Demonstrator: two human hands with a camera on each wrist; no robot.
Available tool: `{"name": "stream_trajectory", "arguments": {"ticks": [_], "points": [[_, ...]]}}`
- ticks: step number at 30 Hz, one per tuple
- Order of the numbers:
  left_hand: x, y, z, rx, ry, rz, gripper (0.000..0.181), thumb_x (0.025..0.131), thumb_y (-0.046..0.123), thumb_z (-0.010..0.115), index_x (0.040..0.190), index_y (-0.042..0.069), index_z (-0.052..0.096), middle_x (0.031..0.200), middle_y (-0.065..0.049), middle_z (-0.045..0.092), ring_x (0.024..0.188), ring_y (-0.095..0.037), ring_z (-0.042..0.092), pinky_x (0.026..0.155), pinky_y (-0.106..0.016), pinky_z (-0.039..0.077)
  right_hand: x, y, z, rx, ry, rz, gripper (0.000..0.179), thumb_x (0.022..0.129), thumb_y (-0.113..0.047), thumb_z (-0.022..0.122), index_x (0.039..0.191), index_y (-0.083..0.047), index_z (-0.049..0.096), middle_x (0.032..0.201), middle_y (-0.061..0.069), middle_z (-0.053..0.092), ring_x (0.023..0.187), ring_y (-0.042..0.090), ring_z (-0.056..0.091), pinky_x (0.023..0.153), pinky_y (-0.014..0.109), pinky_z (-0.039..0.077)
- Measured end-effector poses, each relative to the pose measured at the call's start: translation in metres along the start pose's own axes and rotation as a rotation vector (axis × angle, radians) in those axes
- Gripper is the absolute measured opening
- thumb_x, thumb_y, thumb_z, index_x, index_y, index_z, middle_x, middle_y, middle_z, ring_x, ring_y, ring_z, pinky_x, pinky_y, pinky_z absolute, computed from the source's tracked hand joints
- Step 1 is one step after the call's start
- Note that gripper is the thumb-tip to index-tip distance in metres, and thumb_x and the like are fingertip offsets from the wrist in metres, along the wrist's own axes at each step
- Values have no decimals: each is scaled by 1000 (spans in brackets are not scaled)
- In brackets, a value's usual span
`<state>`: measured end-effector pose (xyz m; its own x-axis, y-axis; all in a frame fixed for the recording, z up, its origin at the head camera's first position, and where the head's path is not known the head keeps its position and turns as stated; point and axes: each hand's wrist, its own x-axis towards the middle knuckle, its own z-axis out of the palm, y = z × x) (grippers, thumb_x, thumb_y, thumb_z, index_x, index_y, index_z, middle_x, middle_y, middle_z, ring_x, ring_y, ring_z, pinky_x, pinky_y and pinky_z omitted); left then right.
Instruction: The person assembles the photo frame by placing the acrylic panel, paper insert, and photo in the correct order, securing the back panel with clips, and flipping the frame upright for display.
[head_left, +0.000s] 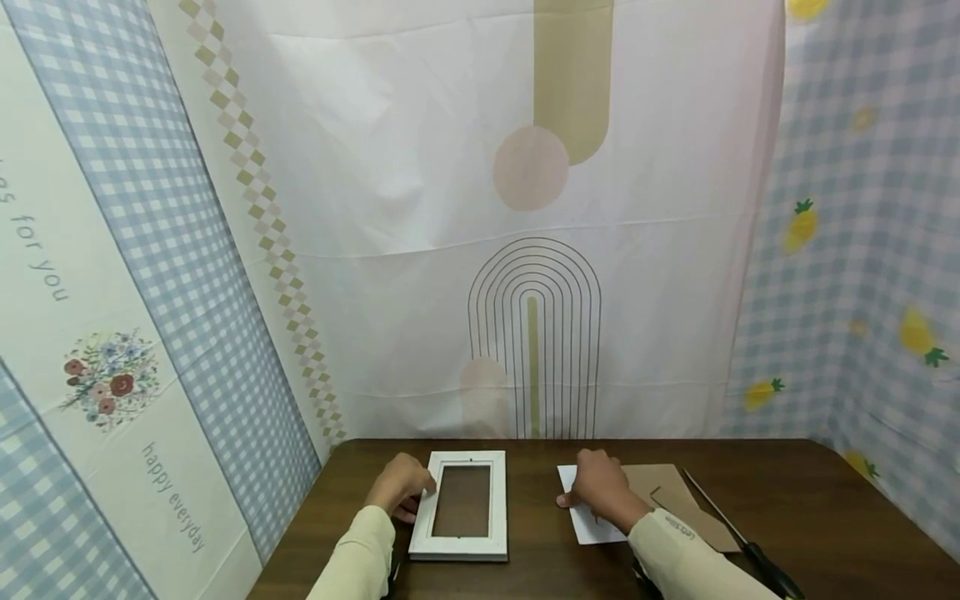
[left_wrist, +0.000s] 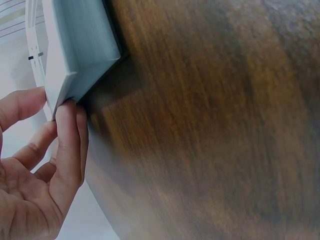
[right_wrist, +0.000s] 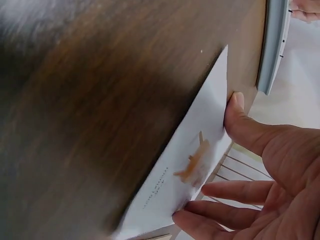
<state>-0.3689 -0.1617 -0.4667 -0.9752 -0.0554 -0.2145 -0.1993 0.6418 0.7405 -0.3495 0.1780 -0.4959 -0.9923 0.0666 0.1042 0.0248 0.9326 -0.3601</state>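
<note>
A white picture frame (head_left: pixel 459 547) lies on the table, brown showing through its opening. At its left edge my left hand (head_left: pixel 401 485) pinches the frame, the thumb on its face and fingers against its side (left_wrist: pixel 92 47). To the right, my right hand (head_left: pixel 600 486) reaches over a white card (head_left: pixel 588 527) and holds it by its edges, thumb at the left edge. In the right wrist view the card (right_wrist: pixel 172 170) bears a brown printed picture and small lettering. Part of the card is hidden under the hand.
A brown board (head_left: pixel 656 479) lies beside the card, with a thin bent dark piece (head_left: pixel 658 498) on it. Right of it is a long screwdriver (head_left: pixel 768 568) with a black handle. The wooden table (head_left: pixel 532 492) ends at a hanging cloth (head_left: pixel 397 333) behind.
</note>
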Motion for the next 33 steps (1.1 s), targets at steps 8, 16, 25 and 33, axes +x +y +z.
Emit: {"name": "stream_trajectory", "arguments": {"ticks": [8, 16, 25, 33], "points": [[0, 1, 0, 18, 0, -3, 15, 91, 5, 77, 103, -2, 72, 98, -23, 69, 83, -37, 73, 62, -44, 72, -5, -4, -2, 69, 38, -2, 64, 66, -29, 113, 101, 5, 72, 88, 19, 73, 75, 31, 67, 62, 42, 61], [0, -1, 1, 10, -5, -5, 22, 91, 5, 78, 111, -4, 74, 101, -22, 70, 85, -38, 73, 63, -44, 72, -5, -5, -9, 107, -11, 29, 61, 64, -24, 113, 97, 3, 70, 86, 16, 69, 72, 28, 66, 57, 38, 59], [0, -2, 1, 1, -1, -2, 14, 90, 4, 78, 102, -2, 73, 98, -19, 67, 82, -37, 72, 62, -44, 72, -6, -3, -18, 146, -54, 33, 51, 63, -20, 112, 84, -3, 68, 80, 11, 67, 69, 25, 65, 55, 34, 56], [-1, -1, 2, 0, -4, 0, 17, 92, 4, 78, 106, -3, 72, 100, -19, 66, 85, -39, 73, 64, -46, 72, -3, 1, -22, 213, -118, 87, 55, 67, -18, 110, 62, -14, 56, 65, 5, 58, 53, 20, 58, 45, 27, 47]]}}
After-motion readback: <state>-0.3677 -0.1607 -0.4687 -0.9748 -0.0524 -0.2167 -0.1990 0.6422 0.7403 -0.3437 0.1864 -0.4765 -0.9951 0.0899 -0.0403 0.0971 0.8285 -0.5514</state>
